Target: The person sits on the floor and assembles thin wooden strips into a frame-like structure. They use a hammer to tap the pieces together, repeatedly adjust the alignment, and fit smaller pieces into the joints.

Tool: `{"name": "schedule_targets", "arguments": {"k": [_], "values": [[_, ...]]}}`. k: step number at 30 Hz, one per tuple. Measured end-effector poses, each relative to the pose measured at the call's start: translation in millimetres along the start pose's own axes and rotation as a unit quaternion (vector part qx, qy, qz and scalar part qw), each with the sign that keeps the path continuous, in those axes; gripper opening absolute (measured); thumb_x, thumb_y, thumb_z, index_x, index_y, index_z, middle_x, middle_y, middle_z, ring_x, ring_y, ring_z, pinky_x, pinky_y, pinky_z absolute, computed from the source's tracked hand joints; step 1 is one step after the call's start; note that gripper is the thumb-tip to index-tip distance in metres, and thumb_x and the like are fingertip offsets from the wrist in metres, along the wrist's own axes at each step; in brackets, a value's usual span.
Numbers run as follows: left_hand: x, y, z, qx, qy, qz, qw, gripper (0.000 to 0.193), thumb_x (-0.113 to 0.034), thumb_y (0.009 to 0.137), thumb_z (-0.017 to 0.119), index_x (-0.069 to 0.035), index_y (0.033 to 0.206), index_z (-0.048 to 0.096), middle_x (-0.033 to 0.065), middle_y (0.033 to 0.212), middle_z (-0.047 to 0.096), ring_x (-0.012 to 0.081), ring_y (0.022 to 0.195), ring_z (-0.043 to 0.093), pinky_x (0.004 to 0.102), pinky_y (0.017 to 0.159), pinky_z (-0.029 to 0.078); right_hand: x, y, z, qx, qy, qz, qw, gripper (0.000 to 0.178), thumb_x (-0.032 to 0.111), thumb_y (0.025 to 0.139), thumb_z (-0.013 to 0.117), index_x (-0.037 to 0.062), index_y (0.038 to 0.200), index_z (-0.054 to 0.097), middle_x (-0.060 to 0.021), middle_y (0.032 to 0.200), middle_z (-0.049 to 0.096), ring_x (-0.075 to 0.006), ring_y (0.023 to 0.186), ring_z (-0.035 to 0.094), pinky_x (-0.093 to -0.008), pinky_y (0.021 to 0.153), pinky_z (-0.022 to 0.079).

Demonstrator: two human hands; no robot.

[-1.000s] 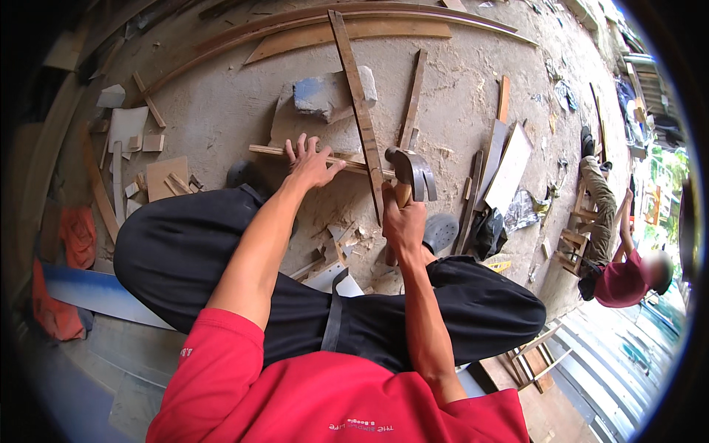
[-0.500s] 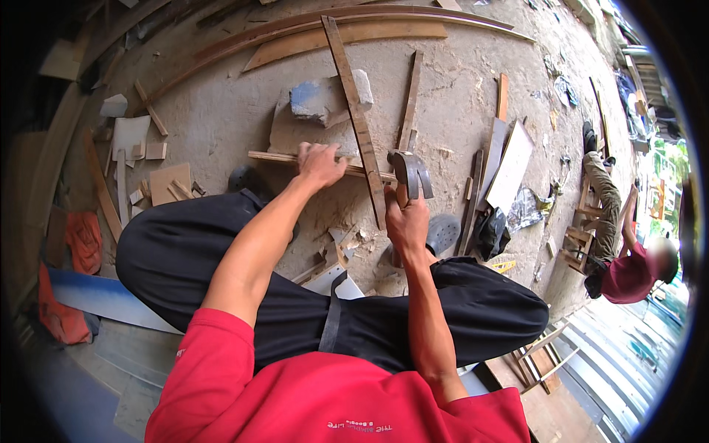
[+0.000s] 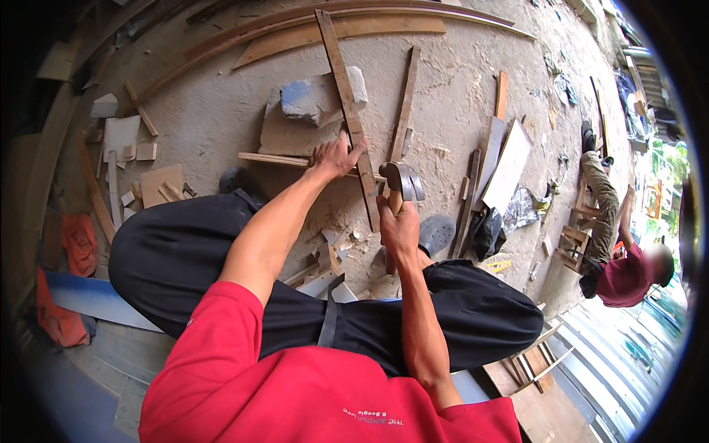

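Two hands [image 3: 336,157] [image 3: 399,227], one hammer [image 3: 399,179], one overlying slat [image 3: 343,90]

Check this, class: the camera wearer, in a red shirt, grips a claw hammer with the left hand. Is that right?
Not quite: the hand is wrong. The head view shows the claw hammer gripped in the right hand. The red shirt is correct.

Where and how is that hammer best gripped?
Best take the hammer by its wooden handle, probably from the near side: the slim shaft runs back toward the person, below the metal head, and the right hand wraps it there.
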State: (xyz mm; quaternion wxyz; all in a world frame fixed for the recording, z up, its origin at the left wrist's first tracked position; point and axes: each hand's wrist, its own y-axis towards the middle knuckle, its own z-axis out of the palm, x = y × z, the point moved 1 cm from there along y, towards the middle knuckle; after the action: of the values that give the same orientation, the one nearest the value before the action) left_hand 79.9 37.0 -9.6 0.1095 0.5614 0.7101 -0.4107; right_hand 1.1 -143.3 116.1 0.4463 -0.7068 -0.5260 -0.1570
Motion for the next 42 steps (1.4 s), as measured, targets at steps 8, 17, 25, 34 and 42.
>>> {"name": "schedule_targets", "arguments": {"k": [8,17,25,34,42], "values": [[-3.3,-2.8,-7.6,0.030,-0.011,-0.004,0.999,0.091,-0.075,0.089,0.030,0.005,0.128,0.046,0.0324,0.115,0.060,0.0473,0.110,0.057,0.0540,0.095,0.042,-10.6,3.6,9.4,-0.011,0.013,-0.030,0.999,0.025,0.028,0.091,0.063,0.0036,0.095,0.058,-0.0110,0.063,0.057,-0.0221,0.052,0.056,-0.0358,0.049,0.043],[-1.8,0.4,-3.4,0.003,-0.032,-0.002,0.999,0.078,-0.069,0.093,0.026,0.002,0.114,0.052,0.0326,0.110,0.061,0.0489,0.107,0.057,0.0555,0.092,0.041,15.0,4.7,6.1,0.031,-0.042,-0.026,0.998,0.031,0.023,0.088,0.063,0.0041,0.112,0.059,-0.0280,0.084,0.064,-0.0455,0.082,0.063,-0.0462,0.069,0.048],[6.3,5.3,1.8,-0.034,-0.063,0.000,0.997,0.071,-0.067,0.095,0.026,-0.002,0.098,0.055,0.0322,0.101,0.063,0.0500,0.100,0.058,0.0558,0.086,0.044,14.2,-14.1,8.6,-0.075,0.076,-0.158,0.982,0.021,0.016,0.091,0.064,0.0021,0.106,0.059,-0.0189,0.083,0.061,-0.0305,0.070,0.057,-0.0407,0.064,0.045],[9.5,7.4,1.4,-0.039,-0.098,-0.017,0.994,0.076,-0.071,0.091,0.033,0.000,0.096,0.058,0.0336,0.100,0.061,0.0502,0.102,0.057,0.0538,0.085,0.044,28.5,-12.6,4.8,-0.092,0.008,-0.222,0.971,0.023,0.019,0.091,0.062,0.0000,0.103,0.062,-0.0271,0.076,0.062,-0.0420,0.063,0.062,-0.0435,0.057,0.046],[13.5,16.5,14.5,-0.090,-0.170,0.033,0.981,0.072,-0.067,0.091,0.041,0.004,0.087,0.058,0.0348,0.091,0.061,0.0505,0.094,0.058,0.0511,0.081,0.045,-5.0,6.8,15.7,-0.009,-0.082,-0.064,0.995,0.021,0.019,0.090,0.062,-0.0005,0.099,0.059,-0.0292,0.081,0.063,-0.0444,0.078,0.065,-0.0484,0.064,0.048]]}}
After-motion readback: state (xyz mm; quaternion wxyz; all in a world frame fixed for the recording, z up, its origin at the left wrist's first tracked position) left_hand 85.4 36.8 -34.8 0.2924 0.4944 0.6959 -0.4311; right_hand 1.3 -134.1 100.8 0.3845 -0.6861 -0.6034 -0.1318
